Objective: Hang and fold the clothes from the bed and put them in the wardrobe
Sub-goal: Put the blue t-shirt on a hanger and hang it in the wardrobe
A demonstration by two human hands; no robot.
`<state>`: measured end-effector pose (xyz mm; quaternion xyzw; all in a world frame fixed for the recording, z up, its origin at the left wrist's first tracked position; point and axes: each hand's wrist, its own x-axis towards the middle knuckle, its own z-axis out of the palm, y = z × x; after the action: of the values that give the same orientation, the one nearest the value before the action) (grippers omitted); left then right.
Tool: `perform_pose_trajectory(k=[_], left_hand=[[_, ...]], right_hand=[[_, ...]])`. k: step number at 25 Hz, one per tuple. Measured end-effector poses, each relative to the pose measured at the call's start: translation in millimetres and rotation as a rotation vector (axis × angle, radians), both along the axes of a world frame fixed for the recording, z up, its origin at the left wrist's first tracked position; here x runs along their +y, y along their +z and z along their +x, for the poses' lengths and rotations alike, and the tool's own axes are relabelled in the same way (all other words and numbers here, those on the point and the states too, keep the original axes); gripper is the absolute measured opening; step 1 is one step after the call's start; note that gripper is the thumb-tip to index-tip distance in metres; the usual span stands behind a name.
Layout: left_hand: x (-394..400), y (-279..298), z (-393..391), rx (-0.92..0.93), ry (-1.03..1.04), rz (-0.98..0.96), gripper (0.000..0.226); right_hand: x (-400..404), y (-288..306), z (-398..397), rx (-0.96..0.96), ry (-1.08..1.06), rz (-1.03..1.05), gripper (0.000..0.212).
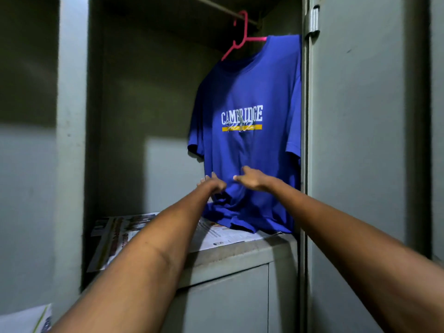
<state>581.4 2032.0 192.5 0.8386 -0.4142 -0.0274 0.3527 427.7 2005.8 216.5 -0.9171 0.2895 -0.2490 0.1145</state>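
Right now I see the blue T-shirt (247, 140) hanging in the wardrobe (72, 140) from a pink hanger (240, 37) on the rail (216, 7), its long axis vertical, collar up, printed front facing me, hem bunched on the newspaper-lined shelf (228, 255). My left hand (212, 183) and right hand (249, 180) reach its lower front, fingers loosely curled against the cloth; I cannot tell whether either pinches it.
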Motion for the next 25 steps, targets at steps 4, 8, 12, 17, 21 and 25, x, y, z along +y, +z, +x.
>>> perform_pose_trajectory(k=[4,8,12,17,21,25], left_hand=[[50.1,2.4,-45.3,0.483,-0.098,-0.478,0.043],[95.4,-6.7,-99.1,0.633,-0.262,-0.536,0.033],[123.9,3.7,-143.7,0.610,-0.365,-0.622,0.067],[172.8,-14.9,-216.2,0.518,-0.529,-0.725,0.057],[185.2,-73.9,-258.1,0.522,-0.599,-0.640,0.056],[208.8,-144.9,-302.2,0.666,-0.528,-0.557,0.056]], right_hand=[[30.9,-18.2,-15.2,-0.310,0.002,0.290,0.047],[80.9,-36.2,-37.7,-0.575,0.090,0.531,0.055],[135.3,-39.2,-80.7,-0.788,0.192,0.602,0.049],[182.8,-51.0,-148.1,-0.968,0.242,0.553,0.049],[208.7,-111.0,-219.8,-0.887,0.142,0.608,0.052],[229.9,-171.5,-285.9,-0.792,0.020,0.721,0.056]])
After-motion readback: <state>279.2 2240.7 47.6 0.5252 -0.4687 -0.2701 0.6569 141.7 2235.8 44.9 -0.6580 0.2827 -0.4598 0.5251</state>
